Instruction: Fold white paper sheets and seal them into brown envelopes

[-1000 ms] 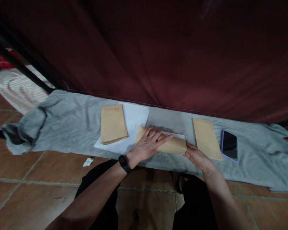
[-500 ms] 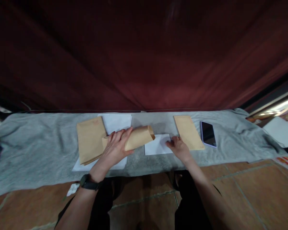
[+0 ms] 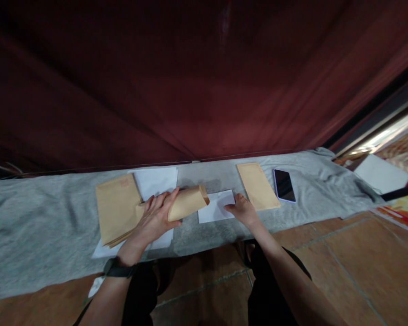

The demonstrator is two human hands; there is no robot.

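Note:
My left hand (image 3: 153,218) is closed round a brown paper envelope (image 3: 187,202), lifted off the grey cloth (image 3: 47,226) with its mouth bulging toward the right. My right hand (image 3: 242,210) rests with fingers bent on the right edge of a folded white sheet (image 3: 215,207) lying flat just right of the envelope. A stack of brown envelopes (image 3: 117,208) lies under my left wrist, on top of white paper sheets (image 3: 154,181).
A single brown envelope (image 3: 257,184) lies right of my right hand, with a dark phone (image 3: 284,185) beside it. A dark red curtain (image 3: 190,81) hangs behind the cloth. Tiled floor (image 3: 353,253) runs along the near edge, and a white object (image 3: 379,174) sits far right.
My left hand lifted the brown envelope off the folded white sheet and carried it left. My right hand left the envelope and settled on the sheet. The camera swung right.

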